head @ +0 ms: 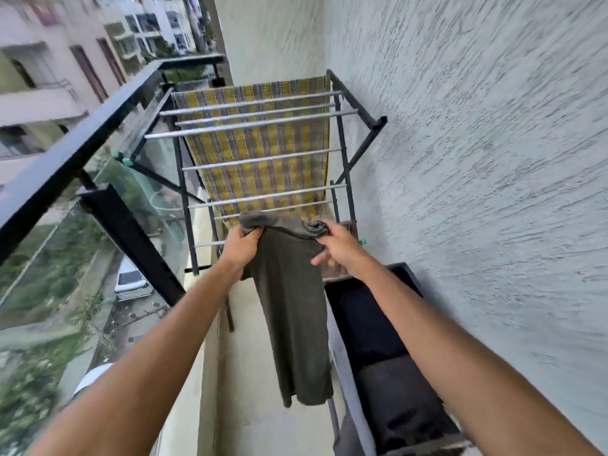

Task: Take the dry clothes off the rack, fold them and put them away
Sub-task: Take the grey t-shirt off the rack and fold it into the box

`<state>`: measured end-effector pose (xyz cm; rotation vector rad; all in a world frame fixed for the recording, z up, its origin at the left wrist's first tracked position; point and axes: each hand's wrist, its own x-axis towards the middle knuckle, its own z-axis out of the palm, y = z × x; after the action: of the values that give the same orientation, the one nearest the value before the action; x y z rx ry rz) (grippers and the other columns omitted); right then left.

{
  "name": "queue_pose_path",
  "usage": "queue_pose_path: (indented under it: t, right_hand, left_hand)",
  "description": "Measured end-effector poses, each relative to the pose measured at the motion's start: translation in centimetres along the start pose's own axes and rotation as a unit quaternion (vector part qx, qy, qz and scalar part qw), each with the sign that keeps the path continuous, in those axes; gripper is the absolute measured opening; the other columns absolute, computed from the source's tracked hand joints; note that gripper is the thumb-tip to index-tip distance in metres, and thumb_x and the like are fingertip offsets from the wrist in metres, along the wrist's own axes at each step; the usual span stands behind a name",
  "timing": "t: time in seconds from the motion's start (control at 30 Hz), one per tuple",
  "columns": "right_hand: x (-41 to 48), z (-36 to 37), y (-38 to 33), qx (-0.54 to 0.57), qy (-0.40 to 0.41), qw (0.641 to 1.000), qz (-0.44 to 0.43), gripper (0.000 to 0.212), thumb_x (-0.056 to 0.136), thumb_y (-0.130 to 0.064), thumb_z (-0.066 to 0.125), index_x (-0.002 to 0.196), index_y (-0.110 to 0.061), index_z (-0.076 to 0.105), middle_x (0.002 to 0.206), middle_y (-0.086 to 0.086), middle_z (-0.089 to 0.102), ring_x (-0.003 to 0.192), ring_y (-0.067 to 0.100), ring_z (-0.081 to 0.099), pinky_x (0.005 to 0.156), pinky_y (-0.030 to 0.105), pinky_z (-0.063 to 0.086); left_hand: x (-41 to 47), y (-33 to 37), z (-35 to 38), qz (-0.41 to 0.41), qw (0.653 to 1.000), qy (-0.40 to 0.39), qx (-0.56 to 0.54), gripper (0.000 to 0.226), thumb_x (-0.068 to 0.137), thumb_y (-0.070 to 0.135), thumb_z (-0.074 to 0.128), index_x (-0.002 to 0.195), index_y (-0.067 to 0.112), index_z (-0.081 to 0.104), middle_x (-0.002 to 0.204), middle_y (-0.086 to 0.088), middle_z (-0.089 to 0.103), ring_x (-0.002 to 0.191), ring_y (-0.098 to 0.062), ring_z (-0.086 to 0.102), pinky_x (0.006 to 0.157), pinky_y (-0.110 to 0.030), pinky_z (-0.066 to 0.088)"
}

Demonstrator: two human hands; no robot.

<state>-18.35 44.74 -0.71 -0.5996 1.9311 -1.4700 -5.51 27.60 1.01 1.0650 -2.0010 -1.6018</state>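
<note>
Holding the cloth (289,307) up by its top, gripped tight in left hand (241,246) and right hand (339,246), on the near side of the rack (250,124), hanging free. Looks like folding time. Next: bring the sides together, then into the bin (343,370) on the right.

The balcony floor (250,373), a narrow pale strip between the glass railing and the rough wall (477,192), carries a black-framed drying rack (342,153) at its far end. A yellow checked cloth (256,144) is draped over the rack's far rails and hangs behind the nearer ones. Along the floor's right edge, against the wall, stands a long open crate (345,383). Inside it lie a folded black piece (368,324) and, nearer, a folded dark grey piece (394,396).
</note>
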Motion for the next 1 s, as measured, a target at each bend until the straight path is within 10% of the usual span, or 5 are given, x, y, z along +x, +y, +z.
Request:
queue_pose_path:
  t: [0.5, 0.73, 0.83, 1.0]
  right_hand:
    - [-4.5, -13.8, -12.1, 0.27, 0.071, 0.923, -0.265, 0.021, 0.1, -0.009, 0.045, 0.106, -0.018, 0.063, 0.084, -0.003, 0.072, 0.063, 0.019, 0.068, 0.052, 0.026, 0.049]
    - [-13.5, -14.8, 5.0, 0.254, 0.185, 0.944, -0.103, 0.025, 0.101, -0.015, 0.043, 0.082, -0.016, 0.06, 0.064, -0.01, 0.065, 0.057, 0.006, 0.056, 0.055, 0.026, 0.041]
    - [-18.4, -14.2, 13.9, 0.211, 0.24, 0.947, 0.0, 0.033, 0.104, -0.01, 0.04, 0.075, -0.014, 0.055, 0.055, -0.005, 0.057, 0.051, 0.013, 0.051, 0.047, 0.024, 0.035]
    - [-24.9, -12.8, 23.9, 0.077, 0.246, 0.957, 0.13, 0.037, 0.099, -0.001, 0.043, 0.068, -0.015, 0.057, 0.054, 0.008, 0.049, 0.037, 0.011, 0.046, 0.036, 0.019, 0.029]
  left_hand:
    - [-8.7, 19.1, 6.4, 0.297, 0.952, -0.036, -0.061, 0.014, 0.101, 0.015, 0.054, 0.095, 0.018, 0.067, 0.089, 0.003, 0.071, 0.082, -0.004, 0.066, 0.076, -0.027, 0.055]
    - [-17.0, 3.0, 15.0, 0.164, 0.972, -0.168, 0.0, 0.027, 0.1, 0.008, 0.055, 0.095, 0.034, 0.062, 0.094, 0.019, 0.065, 0.081, 0.017, 0.061, 0.081, -0.017, 0.049]
    - [-21.2, -5.5, 17.8, 0.081, 0.965, -0.249, 0.029, 0.013, 0.101, 0.013, 0.055, 0.105, 0.024, 0.063, 0.104, 0.012, 0.066, 0.094, 0.006, 0.062, 0.08, -0.008, 0.045]
    - [-26.6, -15.8, 20.3, 0.011, 0.943, -0.315, 0.103, 0.028, 0.097, 0.044, 0.056, 0.113, 0.023, 0.065, 0.114, 0.0, 0.07, 0.109, -0.019, 0.064, 0.094, -0.035, 0.051]
